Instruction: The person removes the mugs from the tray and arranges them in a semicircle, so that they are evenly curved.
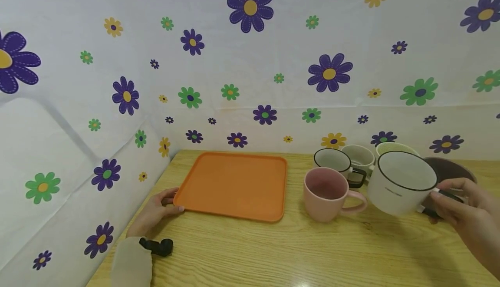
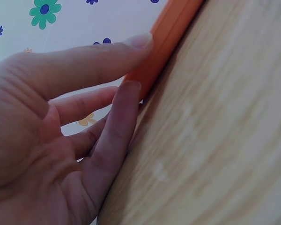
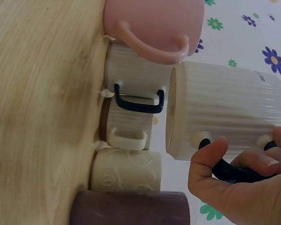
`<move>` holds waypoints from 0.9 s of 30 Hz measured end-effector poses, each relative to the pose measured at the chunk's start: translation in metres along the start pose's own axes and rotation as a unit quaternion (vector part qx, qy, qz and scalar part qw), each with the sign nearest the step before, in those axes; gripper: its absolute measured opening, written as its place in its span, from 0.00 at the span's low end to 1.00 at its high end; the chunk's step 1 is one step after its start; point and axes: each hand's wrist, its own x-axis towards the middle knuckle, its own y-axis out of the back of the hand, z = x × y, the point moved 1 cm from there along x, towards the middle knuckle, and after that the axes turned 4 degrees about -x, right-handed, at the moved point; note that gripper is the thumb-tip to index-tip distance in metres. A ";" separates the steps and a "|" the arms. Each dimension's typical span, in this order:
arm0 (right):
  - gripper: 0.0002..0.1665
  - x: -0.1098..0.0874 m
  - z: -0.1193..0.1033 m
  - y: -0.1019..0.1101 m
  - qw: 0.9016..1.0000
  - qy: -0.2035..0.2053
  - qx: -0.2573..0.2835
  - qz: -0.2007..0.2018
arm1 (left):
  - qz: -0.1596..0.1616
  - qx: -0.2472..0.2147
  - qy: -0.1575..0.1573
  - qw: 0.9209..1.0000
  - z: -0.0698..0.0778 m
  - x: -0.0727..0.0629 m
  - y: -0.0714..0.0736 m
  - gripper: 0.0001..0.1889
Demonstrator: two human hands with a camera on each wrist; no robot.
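Observation:
My right hand (image 1: 466,209) grips the black handle of a white ribbed mug (image 1: 398,196) with a black rim. The mug is held up off the table and tips a little, its mouth facing the head camera. At the left, my left hand (image 1: 156,211) holds the near-left corner of an orange tray (image 1: 238,187) between thumb and fingers. In the left wrist view the thumb lies against the tray's rim (image 2: 164,42). Closest to the raised mug stands a pink mug (image 1: 324,202), its handle pointing right.
Behind the raised mug stand a smaller white mug (image 1: 332,159) with a black handle, a plain whitish mug (image 1: 357,156), a pale green cup (image 1: 396,148) and a dark brown cup (image 1: 449,169). A flowered sheet (image 1: 250,61) hangs along the wooden table's (image 1: 234,252) back.

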 end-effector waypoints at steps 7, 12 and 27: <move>0.19 -0.010 0.012 0.021 0.999 0.007 0.038 -0.017 | 0.000 -0.007 0.000 1.000 0.001 0.001 0.000 0.39; 0.20 -0.015 0.021 0.034 0.997 0.012 0.075 -0.027 | -0.006 -0.004 -0.012 1.000 -0.001 -0.001 0.003 0.39; 0.18 -0.035 0.034 0.067 0.997 -0.074 0.023 0.031 | -0.008 0.003 -0.026 1.000 0.002 -0.004 0.008 0.39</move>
